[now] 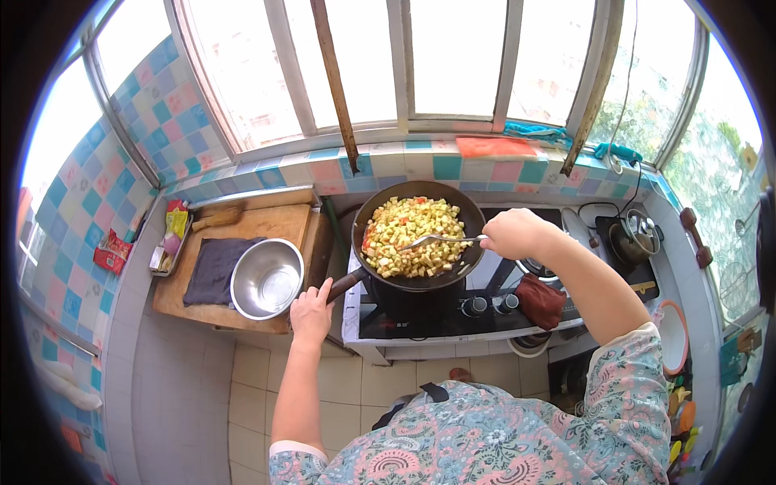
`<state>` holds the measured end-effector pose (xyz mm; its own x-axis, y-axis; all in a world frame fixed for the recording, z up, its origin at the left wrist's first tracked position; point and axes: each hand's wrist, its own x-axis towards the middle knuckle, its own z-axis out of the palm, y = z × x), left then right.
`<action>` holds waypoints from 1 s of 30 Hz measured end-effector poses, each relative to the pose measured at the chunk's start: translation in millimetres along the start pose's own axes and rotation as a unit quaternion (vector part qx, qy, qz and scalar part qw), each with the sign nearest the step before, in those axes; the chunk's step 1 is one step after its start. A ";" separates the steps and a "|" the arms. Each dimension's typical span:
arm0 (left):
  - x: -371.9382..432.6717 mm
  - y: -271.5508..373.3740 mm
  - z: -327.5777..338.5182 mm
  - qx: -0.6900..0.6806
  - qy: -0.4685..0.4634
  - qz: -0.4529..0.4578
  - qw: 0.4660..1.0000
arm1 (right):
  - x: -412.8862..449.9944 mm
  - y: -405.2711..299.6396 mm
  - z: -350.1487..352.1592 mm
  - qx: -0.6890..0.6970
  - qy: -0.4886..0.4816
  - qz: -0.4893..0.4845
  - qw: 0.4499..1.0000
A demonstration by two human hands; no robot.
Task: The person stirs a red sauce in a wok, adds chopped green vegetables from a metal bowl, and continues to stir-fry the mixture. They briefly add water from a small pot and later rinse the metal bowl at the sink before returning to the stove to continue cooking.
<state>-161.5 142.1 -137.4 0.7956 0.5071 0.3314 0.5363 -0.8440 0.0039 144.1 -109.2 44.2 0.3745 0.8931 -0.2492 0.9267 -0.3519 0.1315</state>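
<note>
A dark wok sits over the left side of a black gas stove. Diced pale green and white food with a few red bits fills much of it. My left hand grips the end of the wok's dark handle. In my right hand is the handle end of a metal spatula, whose head lies in the diced food. Just left of my left hand stands a stainless steel bowl with nothing visible in it.
The bowl overlaps a dark folded cloth on a wooden cutting board. A dark red cloth lies at the stove's front, right of two knobs. A small lidded pot stands far right. A tray holds packets at left.
</note>
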 end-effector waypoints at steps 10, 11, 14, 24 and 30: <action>0.8 1.3 -2.0 -0.013 -0.001 0.002 1.000 | -50.2 41.1 2.8 0.006 0.015 0.045 0.999; -0.8 -0.7 -2.6 -0.014 -0.006 -0.003 1.000 | -53.6 43.3 -1.3 -0.014 -0.001 0.049 0.999; -0.9 0.1 -2.3 -0.012 -0.013 -0.010 1.000 | -42.5 48.8 31.5 -0.037 -0.025 0.043 0.998; 5.1 7.5 -17.0 -0.046 -0.020 -0.002 0.999 | -35.9 27.7 115.8 0.007 0.194 0.073 0.978; -17.6 32.2 -45.7 -0.158 0.182 0.007 0.970 | -112.8 31.5 121.5 0.139 0.392 0.143 0.898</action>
<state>-171.1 98.0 -100.1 0.6184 0.4489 0.6451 0.3673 -0.8907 0.2678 134.6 -255.1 -40.2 0.5635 0.6397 0.5228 0.8083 -0.5576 -0.1889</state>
